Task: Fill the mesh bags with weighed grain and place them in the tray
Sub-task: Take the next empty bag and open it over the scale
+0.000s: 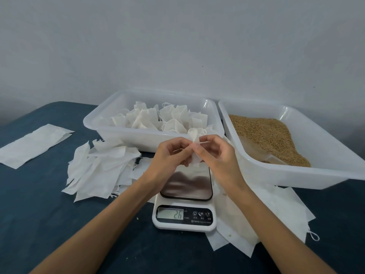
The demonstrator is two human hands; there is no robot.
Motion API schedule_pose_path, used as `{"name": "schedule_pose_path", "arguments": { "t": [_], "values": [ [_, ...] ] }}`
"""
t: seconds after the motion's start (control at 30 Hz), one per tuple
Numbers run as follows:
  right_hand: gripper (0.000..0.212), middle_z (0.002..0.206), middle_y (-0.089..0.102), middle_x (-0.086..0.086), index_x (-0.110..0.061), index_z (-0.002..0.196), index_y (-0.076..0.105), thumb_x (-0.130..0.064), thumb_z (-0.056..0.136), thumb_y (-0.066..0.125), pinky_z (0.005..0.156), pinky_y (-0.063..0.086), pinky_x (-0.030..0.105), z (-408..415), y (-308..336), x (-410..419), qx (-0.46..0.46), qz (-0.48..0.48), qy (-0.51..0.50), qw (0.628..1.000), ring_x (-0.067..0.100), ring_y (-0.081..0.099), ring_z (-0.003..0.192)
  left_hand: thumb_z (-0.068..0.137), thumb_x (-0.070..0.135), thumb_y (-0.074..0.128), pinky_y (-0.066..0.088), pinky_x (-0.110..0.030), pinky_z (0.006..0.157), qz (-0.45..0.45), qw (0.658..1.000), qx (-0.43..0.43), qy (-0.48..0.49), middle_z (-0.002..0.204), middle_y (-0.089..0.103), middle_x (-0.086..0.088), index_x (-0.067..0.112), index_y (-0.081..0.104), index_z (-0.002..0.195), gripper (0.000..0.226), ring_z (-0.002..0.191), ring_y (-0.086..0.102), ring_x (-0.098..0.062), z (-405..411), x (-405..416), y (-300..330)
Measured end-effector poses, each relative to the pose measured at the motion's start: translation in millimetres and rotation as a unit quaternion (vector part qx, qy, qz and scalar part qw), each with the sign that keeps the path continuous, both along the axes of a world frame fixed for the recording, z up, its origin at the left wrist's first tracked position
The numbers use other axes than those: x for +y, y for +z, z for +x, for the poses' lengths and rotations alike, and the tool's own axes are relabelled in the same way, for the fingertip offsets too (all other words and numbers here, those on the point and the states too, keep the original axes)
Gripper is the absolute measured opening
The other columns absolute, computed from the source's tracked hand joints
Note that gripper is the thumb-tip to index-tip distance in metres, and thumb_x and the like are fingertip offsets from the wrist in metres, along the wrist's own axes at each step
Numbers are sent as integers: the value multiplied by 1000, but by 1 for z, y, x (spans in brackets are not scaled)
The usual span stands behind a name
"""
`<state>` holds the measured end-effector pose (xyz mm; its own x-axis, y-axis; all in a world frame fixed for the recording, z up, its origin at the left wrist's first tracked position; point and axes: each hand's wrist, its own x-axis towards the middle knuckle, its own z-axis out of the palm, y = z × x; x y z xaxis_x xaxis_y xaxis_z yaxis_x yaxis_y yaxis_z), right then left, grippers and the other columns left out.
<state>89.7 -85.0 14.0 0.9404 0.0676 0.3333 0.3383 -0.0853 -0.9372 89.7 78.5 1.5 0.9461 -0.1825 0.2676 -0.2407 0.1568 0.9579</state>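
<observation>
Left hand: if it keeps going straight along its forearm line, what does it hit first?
Likely the mesh bag that the left hand already pinches together with the right hand; beyond it, the bag tray's near wall. Depth unclear.

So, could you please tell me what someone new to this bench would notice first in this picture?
Most striking are the left hand and right hand, together pinching a white mesh bag just above the scale at centre. Behind them sits a tray of bags, with the tray of brown grain tilted at the right. Loose empty bags are scattered on the dark table to the left.
</observation>
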Motion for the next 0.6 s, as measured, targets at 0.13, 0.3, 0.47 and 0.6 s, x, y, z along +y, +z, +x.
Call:
{"name": "schedule_pose_path", "arguments": {
  "t": [0.13,0.3,0.47,0.6],
  "values": [
    [4,89,75,-4,-16,95,74,-17,91,74,79,59,31,2,-2,-4,-28,-21,-13,999,14,72,86,101,12,66,49,-27,69,-8,1000,5,21,73,57,-11,8,73,88,15,69,50,-21,0,-1,2],
    [13,90,76,-1,-13,97,74,-25,95,70,77,56,24,1,0,-4,-28,-3,9,1000,13,72,87,100,16,69,47,-26,70,30,999,-20,14,71,58,-7,10,76,87,16,69,49,-21,-1,-1,1],
    [14,82,74,-2,-9,92,74,-20,96,68,77,56,26,-1,0,-4,-52,-37,11,998,14,71,80,100,14,69,46,-26,71,54,998,-37,14,70,59,-14,4,75,90,16,69,51,-18,-2,-4,-3],
    [9,80,75,1,-4,97,74,-8,96,66,73,57,24,1,2,-7,-20,13,4,1000,15,73,75,100,13,67,51,-31,73,-10,999,1,33,79,61,-17,12,72,82,19,71,54,-22,2,-2,-1]
  ]
}}
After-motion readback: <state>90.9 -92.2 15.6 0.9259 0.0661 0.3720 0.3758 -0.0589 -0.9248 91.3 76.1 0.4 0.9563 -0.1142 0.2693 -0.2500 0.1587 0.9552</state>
